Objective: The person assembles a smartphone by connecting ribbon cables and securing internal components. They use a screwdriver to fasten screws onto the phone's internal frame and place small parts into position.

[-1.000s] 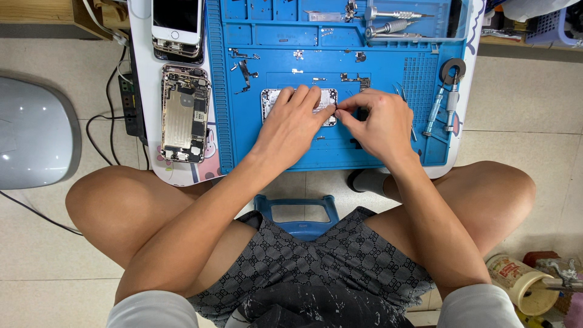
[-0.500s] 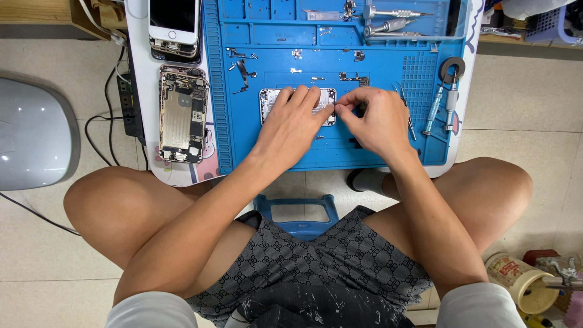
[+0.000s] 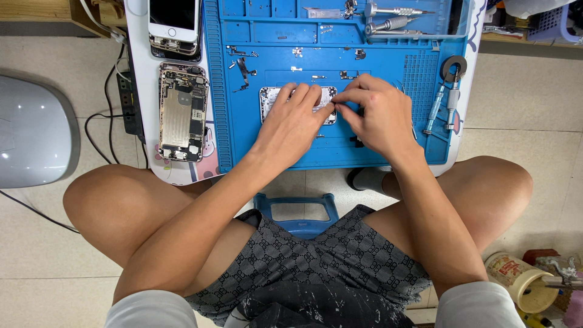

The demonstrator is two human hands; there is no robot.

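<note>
Two hands meet over a small silver plate (image 3: 270,97) that lies flat in the middle of the blue mat (image 3: 279,146) on your white tabletop (image 3: 141,61). Your left hand (image 3: 291,121) rests across the plate with fingers stretched forward, pressing it down rather than gripping it. Your right hand (image 3: 379,115) has its thumb and forefinger pressed together at the plate's right edge, a fine pinching grip on something too small to make out.

Judging by its look, the plate is thin metal: light, stiff, but easy to bend, and likely slippery under bare skin. Hold it by its long edges and keep it flat against the mat, so it does not flex or skate. Whatever sits under your right fingertips is probably delicate; a light pull along the surface seems safer than a sharp tug.

Loose screws and little brackets (image 3: 243,67) lie scattered on the mat above your hands, close enough to be knocked. An opened phone body (image 3: 181,112) rests to the left, with a phone screen (image 3: 175,21) just above it. Screwdrivers (image 3: 395,12) sit in the tray at the top, and another tool (image 3: 440,103) lies at the mat's right edge.
</note>
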